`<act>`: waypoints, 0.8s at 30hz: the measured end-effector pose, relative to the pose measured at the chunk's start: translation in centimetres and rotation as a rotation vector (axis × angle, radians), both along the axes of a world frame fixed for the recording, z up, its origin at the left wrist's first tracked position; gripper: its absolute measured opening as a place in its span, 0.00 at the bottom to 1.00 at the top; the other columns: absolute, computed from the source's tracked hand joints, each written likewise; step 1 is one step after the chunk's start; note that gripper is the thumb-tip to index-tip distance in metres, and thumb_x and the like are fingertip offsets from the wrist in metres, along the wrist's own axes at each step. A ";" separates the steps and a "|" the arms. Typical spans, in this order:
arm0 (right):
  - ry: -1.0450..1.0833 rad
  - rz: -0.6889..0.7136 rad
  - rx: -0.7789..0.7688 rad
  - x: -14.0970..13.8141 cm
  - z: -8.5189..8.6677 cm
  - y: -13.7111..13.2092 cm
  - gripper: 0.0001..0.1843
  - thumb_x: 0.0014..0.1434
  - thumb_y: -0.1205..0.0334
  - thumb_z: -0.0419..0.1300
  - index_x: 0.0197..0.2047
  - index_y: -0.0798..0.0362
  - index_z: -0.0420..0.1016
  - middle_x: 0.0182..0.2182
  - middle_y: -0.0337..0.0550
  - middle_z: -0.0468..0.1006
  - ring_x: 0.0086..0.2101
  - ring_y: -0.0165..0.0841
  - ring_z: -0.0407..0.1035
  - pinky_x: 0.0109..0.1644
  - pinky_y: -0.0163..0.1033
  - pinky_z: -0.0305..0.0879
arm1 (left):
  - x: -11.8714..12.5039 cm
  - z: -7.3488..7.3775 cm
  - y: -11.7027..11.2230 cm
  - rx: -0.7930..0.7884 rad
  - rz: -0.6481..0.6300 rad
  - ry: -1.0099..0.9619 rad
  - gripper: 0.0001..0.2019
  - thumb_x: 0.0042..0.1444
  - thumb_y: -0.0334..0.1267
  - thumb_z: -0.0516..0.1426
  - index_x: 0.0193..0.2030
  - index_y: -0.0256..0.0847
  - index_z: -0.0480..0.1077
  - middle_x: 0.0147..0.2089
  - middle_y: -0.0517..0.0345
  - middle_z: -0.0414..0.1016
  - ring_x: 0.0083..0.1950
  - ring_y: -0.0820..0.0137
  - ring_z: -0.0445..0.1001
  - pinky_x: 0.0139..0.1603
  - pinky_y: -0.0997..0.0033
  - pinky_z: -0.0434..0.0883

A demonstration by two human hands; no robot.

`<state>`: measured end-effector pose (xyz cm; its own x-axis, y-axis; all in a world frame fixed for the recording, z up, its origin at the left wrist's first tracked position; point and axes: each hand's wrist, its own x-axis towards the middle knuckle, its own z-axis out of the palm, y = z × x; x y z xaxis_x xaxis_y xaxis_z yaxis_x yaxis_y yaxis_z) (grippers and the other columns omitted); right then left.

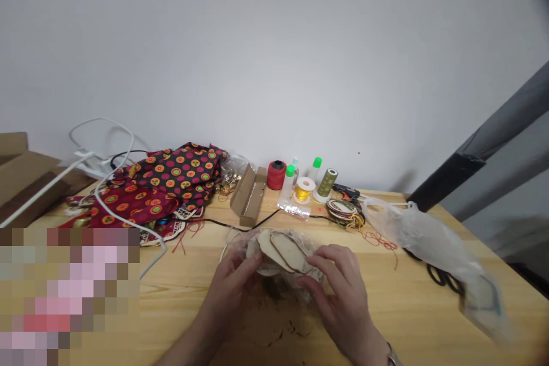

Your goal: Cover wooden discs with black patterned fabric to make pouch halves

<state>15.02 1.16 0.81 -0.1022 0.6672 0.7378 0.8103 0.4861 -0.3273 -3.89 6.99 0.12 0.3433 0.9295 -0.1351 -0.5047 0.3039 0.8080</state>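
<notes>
Both my hands are low at the table's middle, around a clear plastic bag (257,240) holding several flat wooden cutouts (281,250). My left hand (234,283) pinches the bag's left side, fingers closed on the plastic. My right hand (341,291) grips the right side, fingers curled over the bag next to the wooden pieces. The cutouts are fanned out and partly stick up from the bag.
On the wooden table (429,320) lie red patterned fabric (171,183), a white cable (107,194), an open cardboard box (249,194), red (277,175), yellow (304,189) and olive (327,182) thread spools, glue bottles (316,167), another plastic bag (424,234) and scissors (441,275).
</notes>
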 end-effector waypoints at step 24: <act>0.122 0.040 -0.060 -1.2 1.4 -0.2 0.17 0.59 0.65 0.60 0.51 0.52 0.67 0.45 0.51 0.72 0.47 0.38 0.69 0.49 0.44 0.70 | 0.9 1.6 0.0 -0.123 -0.033 0.017 0.20 0.50 0.47 0.62 0.46 0.38 0.75 0.42 0.53 0.80 0.43 0.60 0.77 0.41 0.63 0.73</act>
<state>13.82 0.95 2.17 -0.0416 0.7078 0.7052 0.7428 0.4939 -0.4520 -2.99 7.04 1.71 0.3705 0.8936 -0.2533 -0.4793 0.4176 0.7720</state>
